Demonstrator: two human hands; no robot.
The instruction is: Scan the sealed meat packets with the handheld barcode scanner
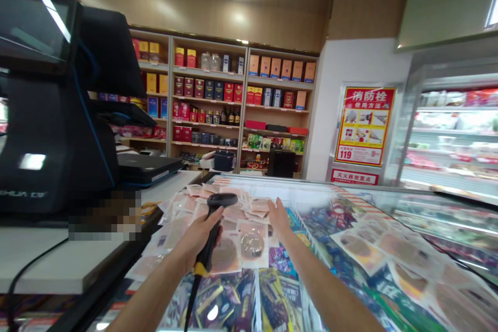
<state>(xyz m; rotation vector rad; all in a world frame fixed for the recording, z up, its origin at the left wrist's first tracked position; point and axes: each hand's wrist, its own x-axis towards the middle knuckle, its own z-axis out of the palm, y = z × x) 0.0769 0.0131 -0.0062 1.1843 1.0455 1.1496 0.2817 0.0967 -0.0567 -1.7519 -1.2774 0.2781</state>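
My left hand is wrapped round the handle of a black and yellow barcode scanner. Its head points up and to the right, and its cable hangs down toward me. Flat, clear-wrapped packets with round, tan contents lie overlapping on the glass top under and beyond the scanner. My right hand is at the right edge of these packets, fingers stretched forward and apart, beside a pale packet. Whether its fingertips touch that packet I cannot tell.
A glass-topped freezer holds colourful bags below. More flat packets lie on its right side. At left, a black checkout terminal stands on a white counter. Shelves of boxes line the back wall.
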